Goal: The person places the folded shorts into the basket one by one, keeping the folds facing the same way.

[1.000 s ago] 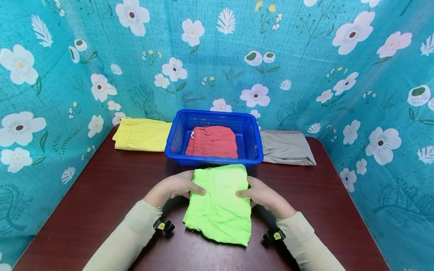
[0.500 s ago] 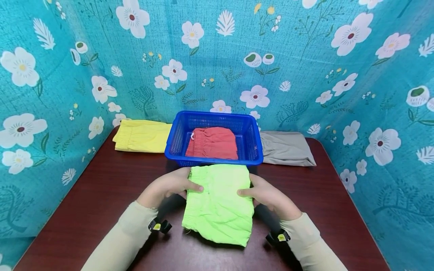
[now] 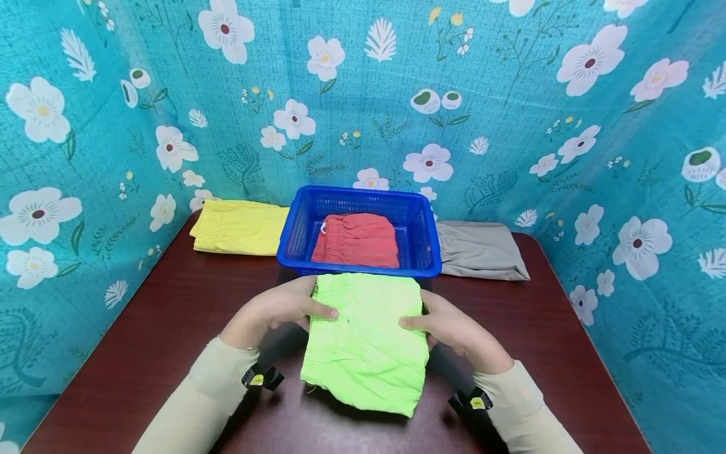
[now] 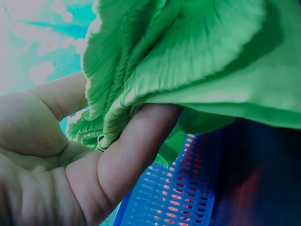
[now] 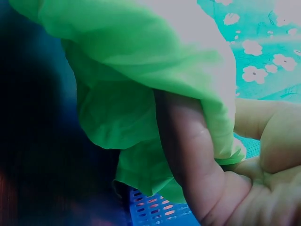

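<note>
Notably, fingers (image 4: 136, 150) tuck into the green cloth (image 3: 368, 343) (wrist views only).

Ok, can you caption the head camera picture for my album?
Left hand and right hand grip green cloth near a blue basket holding red cloth.

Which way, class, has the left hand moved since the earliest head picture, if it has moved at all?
Yes: the left hand has shifted slightly leftward, judged against the blue basket in the head view.
</note>
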